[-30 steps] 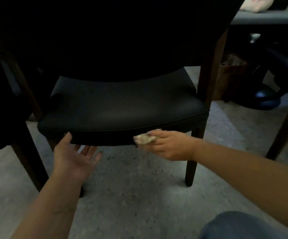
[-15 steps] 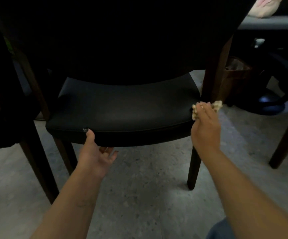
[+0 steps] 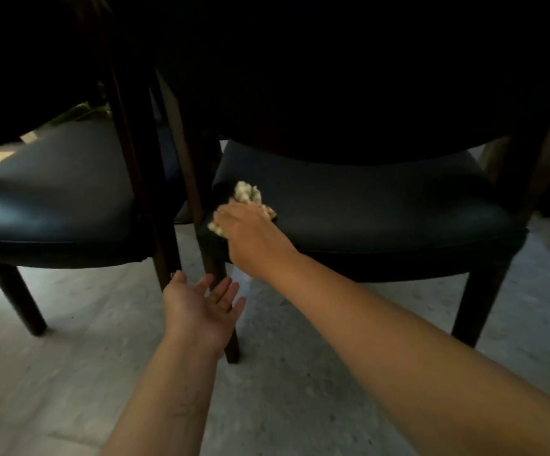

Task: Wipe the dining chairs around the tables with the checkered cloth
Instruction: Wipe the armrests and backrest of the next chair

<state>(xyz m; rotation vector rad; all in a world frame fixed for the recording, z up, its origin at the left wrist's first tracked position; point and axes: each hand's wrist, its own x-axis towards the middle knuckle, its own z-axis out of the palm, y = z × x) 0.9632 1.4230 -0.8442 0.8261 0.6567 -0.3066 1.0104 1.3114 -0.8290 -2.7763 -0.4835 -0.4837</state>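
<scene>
A dining chair (image 3: 382, 205) with a black padded seat and dark wooden legs stands in front of me. My right hand (image 3: 250, 235) holds the bunched pale checkered cloth (image 3: 249, 194) against the seat's front left corner. The cloth sticks out beyond the fingers and beside the thumb. My left hand (image 3: 201, 307) hangs palm up with straight fingers below that corner, close to the chair's front left leg, holding nothing.
A second black-seated chair (image 3: 53, 199) stands close on the left, its legs almost touching the first chair's. A dark tabletop overhangs both chairs from above. The floor (image 3: 283, 406) is pale speckled stone.
My right hand has carried the cloth from the seat's front right corner across to its front left corner. My left hand has let go of the seat's front edge and dropped lower. The view shifted left.
</scene>
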